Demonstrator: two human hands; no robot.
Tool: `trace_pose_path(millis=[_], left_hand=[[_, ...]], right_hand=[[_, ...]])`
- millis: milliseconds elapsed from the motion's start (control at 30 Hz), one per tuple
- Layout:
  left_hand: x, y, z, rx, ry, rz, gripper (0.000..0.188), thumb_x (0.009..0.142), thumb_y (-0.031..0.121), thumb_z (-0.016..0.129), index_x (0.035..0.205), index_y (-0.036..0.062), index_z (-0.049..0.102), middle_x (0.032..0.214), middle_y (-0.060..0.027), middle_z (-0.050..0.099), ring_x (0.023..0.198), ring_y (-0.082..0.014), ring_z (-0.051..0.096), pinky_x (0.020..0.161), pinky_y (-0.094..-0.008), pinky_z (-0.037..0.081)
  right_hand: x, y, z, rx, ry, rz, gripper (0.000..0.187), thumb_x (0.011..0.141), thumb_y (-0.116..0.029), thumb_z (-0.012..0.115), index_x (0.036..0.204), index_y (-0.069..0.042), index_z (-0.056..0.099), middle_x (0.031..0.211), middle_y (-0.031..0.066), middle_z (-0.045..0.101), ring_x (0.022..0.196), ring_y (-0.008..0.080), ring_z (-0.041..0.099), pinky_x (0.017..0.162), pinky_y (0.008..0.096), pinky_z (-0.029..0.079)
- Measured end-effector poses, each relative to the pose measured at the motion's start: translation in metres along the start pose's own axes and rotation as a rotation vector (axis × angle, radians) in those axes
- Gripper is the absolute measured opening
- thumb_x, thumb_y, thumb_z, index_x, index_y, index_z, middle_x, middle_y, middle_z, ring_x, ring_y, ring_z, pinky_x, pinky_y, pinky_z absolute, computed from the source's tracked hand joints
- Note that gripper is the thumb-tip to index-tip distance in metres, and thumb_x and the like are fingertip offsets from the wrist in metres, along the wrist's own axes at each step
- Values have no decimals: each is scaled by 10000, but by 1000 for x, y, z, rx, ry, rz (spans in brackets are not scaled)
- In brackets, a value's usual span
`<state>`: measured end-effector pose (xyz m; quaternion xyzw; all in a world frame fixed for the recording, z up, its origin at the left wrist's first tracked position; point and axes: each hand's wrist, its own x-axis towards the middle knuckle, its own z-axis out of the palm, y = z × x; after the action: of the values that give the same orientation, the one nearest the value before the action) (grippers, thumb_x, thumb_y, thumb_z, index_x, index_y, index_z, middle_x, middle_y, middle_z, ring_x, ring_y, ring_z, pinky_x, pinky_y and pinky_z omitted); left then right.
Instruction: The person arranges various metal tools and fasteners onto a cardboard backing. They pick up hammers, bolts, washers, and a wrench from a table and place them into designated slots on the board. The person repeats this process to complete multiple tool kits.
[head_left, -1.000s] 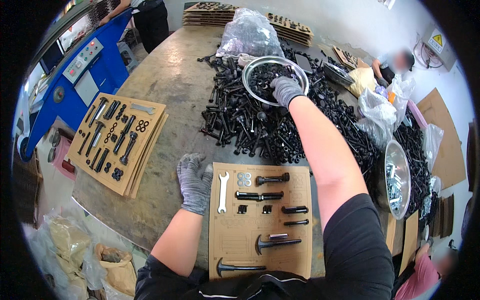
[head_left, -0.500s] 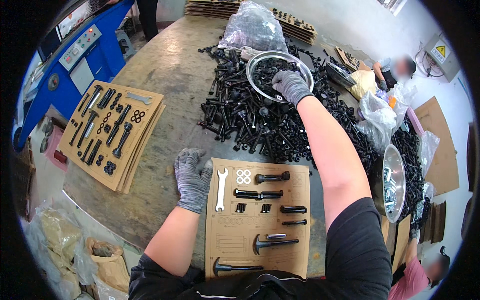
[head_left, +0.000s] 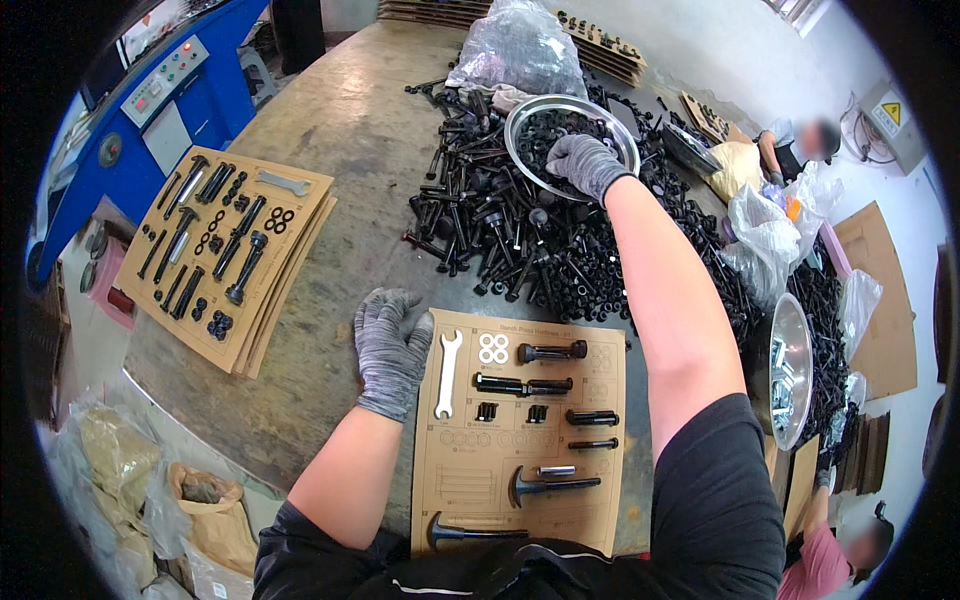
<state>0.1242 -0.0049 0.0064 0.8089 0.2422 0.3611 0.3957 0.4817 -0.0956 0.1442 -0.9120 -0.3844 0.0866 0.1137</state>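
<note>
My right hand (head_left: 588, 163), in a grey knit glove, reaches into a round metal bowl (head_left: 516, 140) of small black parts. Its fingers are bent down among the parts, and what they pinch is hidden. My left hand (head_left: 388, 352), gloved alike, rests on the table with fingers spread, beside the upper left edge of a printed cardboard sheet (head_left: 455, 460). On that sheet lie an open-end wrench (head_left: 449, 375), several white rings (head_left: 493, 348), black bolts (head_left: 552, 351), short black screws (head_left: 487, 412), a silver pin (head_left: 556, 471) and two black hammer-shaped pieces (head_left: 556, 486).
Loose black bolts and nuts (head_left: 490, 235) heap around the bowl. A stack of filled cardboard sheets (head_left: 225, 330) lies at the left. At the right stands a steel bowl (head_left: 808, 350) of silver parts. Two other people (head_left: 797, 145) (head_left: 825, 550) are along the right side.
The view has shifted slightly. My right hand stays in the bowl, its fingers a little more curled among the parts. The left hand remains beside the sheet.
</note>
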Motion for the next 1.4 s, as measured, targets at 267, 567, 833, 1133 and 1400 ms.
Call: trace_pose_path(millis=[267, 567, 833, 1133, 1400], left_hand=[[1, 4, -5, 169, -33, 56, 274, 748, 148, 723, 1002, 60, 666, 1035, -126, 613, 1110, -354, 503, 1017, -440, 373], [5, 8, -6, 205, -63, 121, 237, 743, 148, 710, 962, 74, 657, 995, -108, 619, 1047, -351, 532, 980, -438, 389], [-5, 29, -23, 216, 26, 294, 283, 713, 97, 724, 989, 72, 663, 1083, -114, 603, 1136, -338, 501, 1016, -429, 372], [-93, 84, -43, 285, -561, 536, 316, 712, 218, 735, 1004, 101, 698, 1152, -102, 592, 1237, -338, 449, 1047, -464, 352], [-108, 81, -41, 320, -622, 646, 289, 699, 224, 735, 982, 165, 726, 1180, -94, 594, 1226, -334, 470, 1055, -461, 364]], right_hand=[[5, -20, 11, -298, -28, -28, 265, 730, -122, 728, 993, -112, 696, 926, 146, 697, 877, 315, 660, 817, 387, 515], [-40, -12, 3, 236, 273, -12, 179, 811, -160, 730, 951, -59, 682, 849, 111, 672, 790, 211, 618, 764, 344, 500], [-251, -73, 38, 377, -51, -481, 114, 865, -136, 643, 938, -51, 625, 833, 104, 646, 800, 263, 638, 761, 362, 524], [-355, -66, 122, 378, -107, -223, 196, 817, -104, 656, 1009, -69, 634, 893, 143, 659, 843, 347, 639, 758, 412, 518], [-365, -56, 116, 218, 63, -159, 241, 854, -191, 658, 1043, -45, 631, 921, 162, 639, 840, 331, 628, 723, 411, 515]])
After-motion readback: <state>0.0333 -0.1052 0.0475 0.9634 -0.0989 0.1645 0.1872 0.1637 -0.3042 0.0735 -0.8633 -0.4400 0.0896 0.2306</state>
